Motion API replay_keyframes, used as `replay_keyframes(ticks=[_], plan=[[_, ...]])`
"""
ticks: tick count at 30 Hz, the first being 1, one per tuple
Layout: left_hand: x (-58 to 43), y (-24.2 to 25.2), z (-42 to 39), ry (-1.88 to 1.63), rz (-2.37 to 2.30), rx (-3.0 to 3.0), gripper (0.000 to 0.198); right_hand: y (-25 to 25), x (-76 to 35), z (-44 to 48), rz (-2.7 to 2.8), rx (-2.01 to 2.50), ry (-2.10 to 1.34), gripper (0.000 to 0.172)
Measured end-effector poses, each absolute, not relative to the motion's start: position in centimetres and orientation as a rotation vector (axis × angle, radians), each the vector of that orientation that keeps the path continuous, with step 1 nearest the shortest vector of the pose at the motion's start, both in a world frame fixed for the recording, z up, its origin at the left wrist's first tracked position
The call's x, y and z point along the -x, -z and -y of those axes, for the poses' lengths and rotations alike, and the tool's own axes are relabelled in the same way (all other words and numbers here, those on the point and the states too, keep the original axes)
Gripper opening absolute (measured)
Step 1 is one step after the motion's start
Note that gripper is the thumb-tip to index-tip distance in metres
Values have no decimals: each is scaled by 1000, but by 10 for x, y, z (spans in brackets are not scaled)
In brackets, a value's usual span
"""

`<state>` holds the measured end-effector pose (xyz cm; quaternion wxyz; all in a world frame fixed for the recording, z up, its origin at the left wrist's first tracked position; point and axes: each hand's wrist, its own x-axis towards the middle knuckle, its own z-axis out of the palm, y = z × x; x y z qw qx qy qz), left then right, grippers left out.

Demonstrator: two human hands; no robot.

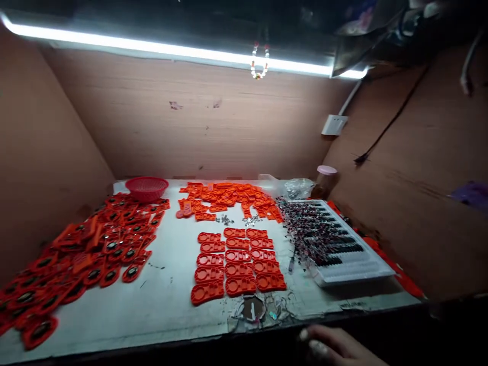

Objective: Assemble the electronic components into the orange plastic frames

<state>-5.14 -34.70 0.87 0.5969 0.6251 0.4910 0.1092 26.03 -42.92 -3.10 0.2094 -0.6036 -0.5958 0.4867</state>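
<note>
Only one hand (335, 348) showed, low at the bottom edge of the view, just below the front lip of the pale grey worktop (168, 300); which hand it was could not be told for sure (its place right of centre suggests the right). Fingertips (304, 334) pointed left and lay loosely curled, pale nails up. They held nothing that could be seen, but the palm side was hidden, so how far open the hand was could not be told. The other hand was out of frame.

Nearest the fingertips, just above and left of them, was a worn, torn patch (253, 309) at the worktop's front edge with a dark round spot in it. Just beyond that patch lay a neat grid of flat orange plastic keyhole-shaped shells (236, 264), three columns wide, open sides up, not touching the fingers.

Up and right of the fingers sat a white ridged plastic tray (354, 267) loaded with rows of small dark components with thin leads. Past the grid, a few loose small metal bits (249, 220), then a loose heap of the same orange shells (229, 198). Far right of that heap: a clear plastic bag (297, 188) and a brown jar with a pink lid (326, 180).

Far left of the fingers spread a big pile of orange shells with dark round inserts (95, 254), and behind it a red mesh plastic basket (147, 188). Overhead ran a white strip light (171, 51).
</note>
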Motion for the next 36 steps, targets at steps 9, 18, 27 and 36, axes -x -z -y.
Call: replay_keyframes(ticks=[9, 18, 27, 36], plan=[[32, 33, 211, -490, -1429, -2458, 78, 55, -192, 242, 2080, 1926, -306, 75], [23, 56, 195, -271, -1465, -2608, 78, 89, -207, 238, 2135, 1778, -88, 65], [5, 42, 182, -299, -1308, -2640, 70, 53, -187, 125, 2070, 1606, -283, 20], [23, 39, 171, -456, -1650, -2409, 52, 66, -186, 75, 2110, 1643, -297, 14]])
